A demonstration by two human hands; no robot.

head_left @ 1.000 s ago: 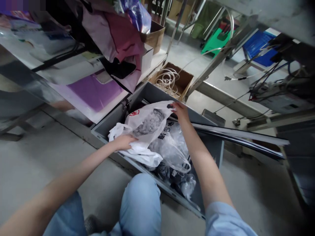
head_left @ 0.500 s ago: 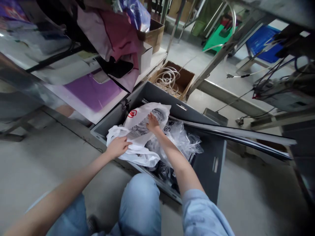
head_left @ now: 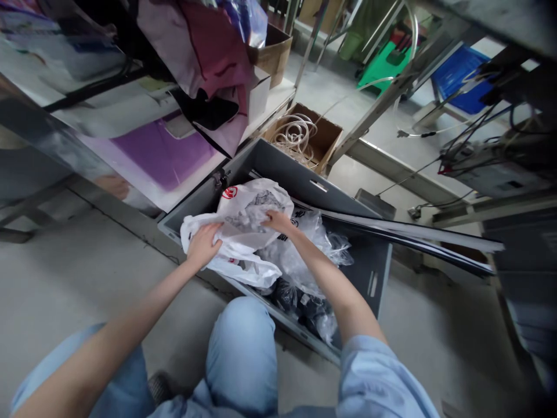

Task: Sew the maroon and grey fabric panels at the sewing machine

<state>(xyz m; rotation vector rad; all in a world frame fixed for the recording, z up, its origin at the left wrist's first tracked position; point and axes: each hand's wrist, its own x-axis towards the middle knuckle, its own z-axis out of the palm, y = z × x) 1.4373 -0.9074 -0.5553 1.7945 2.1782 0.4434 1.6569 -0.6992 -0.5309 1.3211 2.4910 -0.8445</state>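
A white plastic bag (head_left: 243, 247) with red print lies spread open in a grey crate (head_left: 270, 155), with small greyish pieces (head_left: 265, 200) inside it, too blurred to name. My left hand (head_left: 203, 245) is closed on the bag's left edge. At its right side, my right hand (head_left: 279, 223) has its fingers pinched on the bag's rim. Clear plastic bags (head_left: 300, 255) sit beside it under my right forearm, and dark items in clear wrap (head_left: 300, 302) show at the crate's near side.
Long black-and-white strips (head_left: 404, 229) stick out over the crate's right side. Behind it stands a cardboard box (head_left: 324, 139) with coiled clear tubing (head_left: 296, 133). A table with a purple sheet (head_left: 165, 151) and pink cloth (head_left: 217, 52) borders the left. Metal frame legs and cables are at right.
My right hand has drawn back from the pieces inside the bag to its right rim, and its fingers have closed. The bag's opening has narrowed. My left hand still holds the left edge.
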